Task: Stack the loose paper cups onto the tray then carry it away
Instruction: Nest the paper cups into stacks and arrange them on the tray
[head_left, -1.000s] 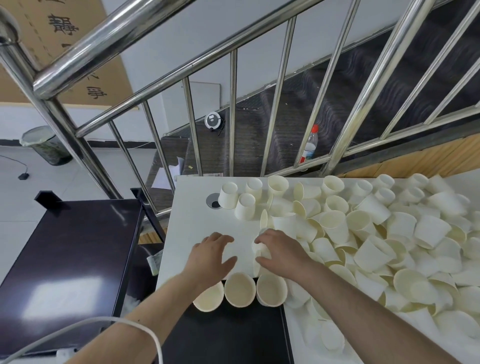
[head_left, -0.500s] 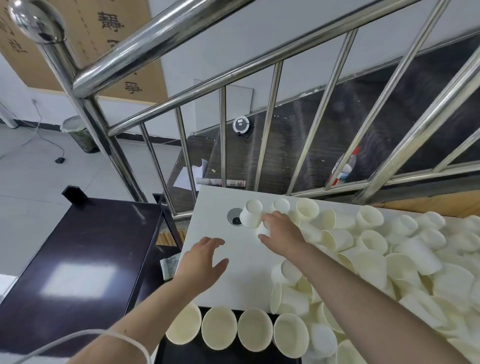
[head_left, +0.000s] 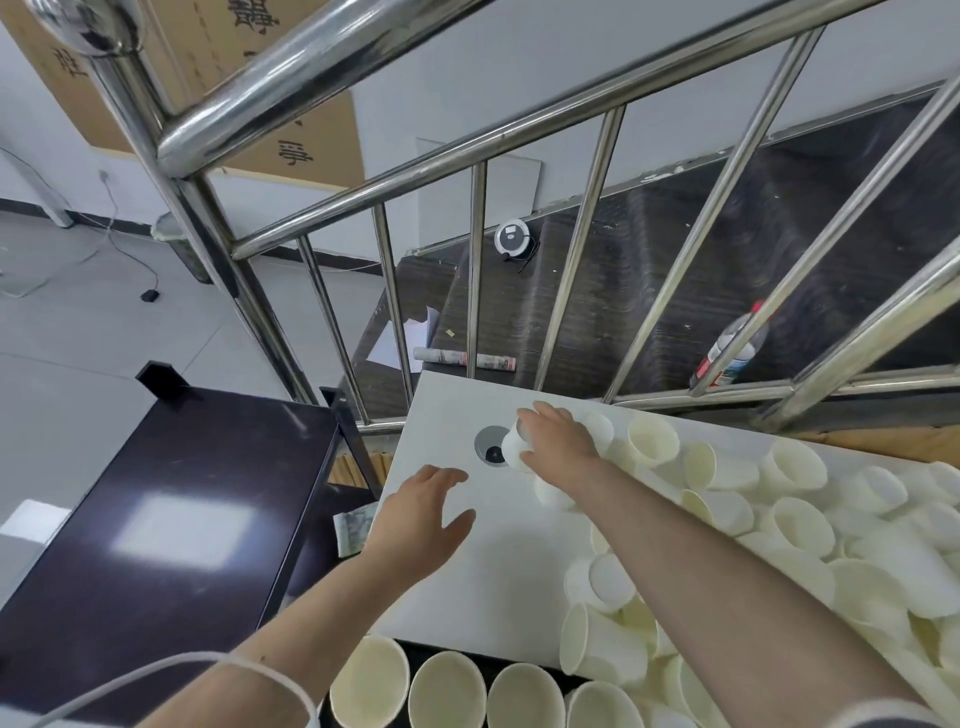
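Head view showed my right hand (head_left: 558, 441) with fingers clamped on a paper cup (head_left: 514, 448) at the counter (head_left: 498, 587) corner (left hand (head_left: 423, 512) splayed, empty); squeezing could crush it.

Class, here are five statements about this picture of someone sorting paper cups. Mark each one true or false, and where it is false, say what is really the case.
1. The right hand grips a paper cup beside the round grommet. True.
2. The left hand holds a cup. False: it is open and holds nothing, above the white table.
3. A row of upright cups stands at the near edge. True.
4. The plastic bottle stands on the white table. False: it lies on the stairs behind the railing.
5. The loose cups lie mostly on the table's right. True.
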